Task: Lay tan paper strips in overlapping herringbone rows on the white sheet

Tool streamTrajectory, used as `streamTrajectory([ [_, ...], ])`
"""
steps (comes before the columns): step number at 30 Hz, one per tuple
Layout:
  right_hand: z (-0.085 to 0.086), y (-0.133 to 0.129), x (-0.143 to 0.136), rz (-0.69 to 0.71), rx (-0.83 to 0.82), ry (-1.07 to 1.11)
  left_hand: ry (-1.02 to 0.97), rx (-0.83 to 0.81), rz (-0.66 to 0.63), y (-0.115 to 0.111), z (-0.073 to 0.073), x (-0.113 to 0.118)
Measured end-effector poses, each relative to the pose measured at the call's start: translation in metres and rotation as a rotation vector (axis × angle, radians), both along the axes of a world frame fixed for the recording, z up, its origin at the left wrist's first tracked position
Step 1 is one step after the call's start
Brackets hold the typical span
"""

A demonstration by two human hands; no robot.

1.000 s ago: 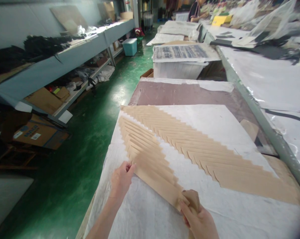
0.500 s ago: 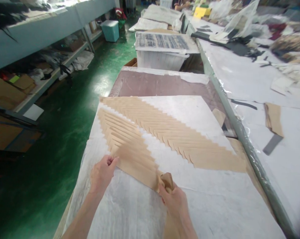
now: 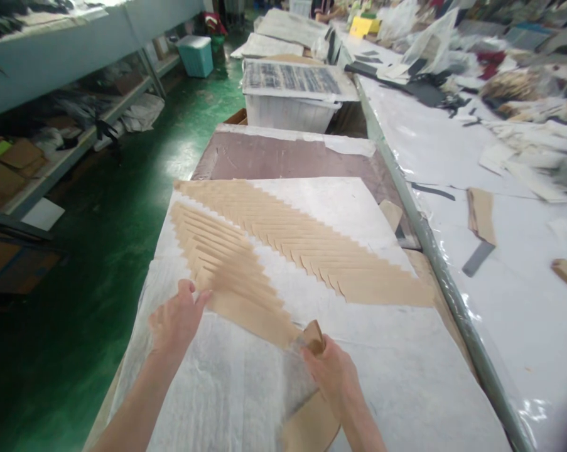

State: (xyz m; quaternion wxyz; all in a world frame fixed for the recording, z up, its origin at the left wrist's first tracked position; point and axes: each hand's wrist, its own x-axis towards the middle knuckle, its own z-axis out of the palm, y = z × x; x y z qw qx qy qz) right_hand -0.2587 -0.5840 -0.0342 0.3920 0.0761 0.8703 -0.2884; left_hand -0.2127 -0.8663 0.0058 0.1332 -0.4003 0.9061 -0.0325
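Two rows of overlapping tan strips lie on a white sheet [image 3: 245, 383]. The left row [image 3: 245, 307] ends between my hands; the right row [image 3: 306, 242] runs beyond it. My left hand [image 3: 179, 317] is at the near left end of the left row, thumb and fingers apart, with nothing held. My right hand [image 3: 330, 367] is closed on a folded bundle of tan strips [image 3: 314, 338] beside the row's right end. Below that hand, another part of tan material [image 3: 311, 424] hangs or lies over the sheet; its link to the bundle is hidden.
A long table [image 3: 453, 251] with a pipe-like edge runs along the right, bearing scraps and a tan folded piece [image 3: 481, 215]. White bins [image 3: 290, 113] stand beyond the sheet. Shelves [image 3: 90, 138] line the left, across a green floor [image 3: 137, 207].
The view has shifted, moving the scene leftward. My left thumb and fingers have parted from the strip's edge. The tan material below my right hand now shows more broadly.
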Motion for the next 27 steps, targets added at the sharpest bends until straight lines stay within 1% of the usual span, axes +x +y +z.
streamTrajectory([
  [1,0.005,0.006,0.003,-0.058,-0.142,-0.055,0.033,-0.001,-0.032,0.008,0.004,-0.002],
  [2,0.012,0.011,0.006,-0.117,-0.316,-0.118,0.098,0.040,-0.062,0.018,0.007,-0.002],
  [3,0.021,0.014,0.010,-0.172,-0.491,-0.185,0.188,0.137,-0.083,0.030,0.011,-0.002],
  [4,0.030,0.015,0.014,-0.217,-0.643,-0.253,0.284,0.299,-0.093,0.043,0.015,-0.001],
  [5,0.039,0.015,0.017,-0.252,-0.756,-0.315,0.368,0.509,-0.086,0.058,0.018,0.001],
  [6,0.048,0.014,0.020,-0.280,-0.837,-0.366,0.432,0.764,-0.069,0.074,0.021,0.003],
  [7,0.055,0.012,0.023,-0.303,-0.893,-0.399,0.448,1.015,-0.042,0.090,0.024,0.007],
  [8,0.060,0.009,0.024,-0.316,-0.934,-0.422,0.443,1.204,-0.002,0.105,0.026,0.011],
  [9,0.064,0.007,0.025,-0.316,-0.967,-0.438,0.441,1.330,0.046,0.119,0.027,0.014],
  [10,0.066,0.004,0.026,-0.308,-0.989,-0.445,0.449,1.398,0.102,0.130,0.028,0.017],
  [11,0.067,0.002,0.026,-0.295,-0.999,-0.450,0.465,1.431,0.163,0.139,0.028,0.020],
  [13,0.065,-0.001,0.026,-0.264,-0.990,-0.459,0.512,1.441,0.277,0.148,0.028,0.022],
  [14,0.064,-0.002,0.026,-0.258,-0.986,-0.460,0.533,1.435,0.314,0.149,0.028,0.022],
  [15,0.063,-0.003,0.026,-0.261,-0.993,-0.463,0.548,1.421,0.323,0.149,0.029,0.022],
  [16,0.062,-0.004,0.026,-0.278,-1.008,-0.464,0.559,1.399,0.309,0.147,0.030,0.022],
  [18,0.059,-0.005,0.028,-0.345,-1.036,-0.473,0.560,1.359,0.231,0.142,0.032,0.021],
  [21,0.056,-0.008,0.031,-0.444,-1.021,-0.495,0.527,1.343,0.127,0.135,0.034,0.022],
  [23,0.053,-0.010,0.033,-0.468,-1.012,-0.517,0.510,1.311,0.090,0.130,0.033,0.024],
  [25,0.050,-0.012,0.034,-0.453,-0.993,-0.529,0.522,1.228,0.091,0.123,0.031,0.028],
  [27,0.046,-0.013,0.036,-0.418,-0.952,-0.536,0.552,1.142,0.150,0.113,0.028,0.032],
])
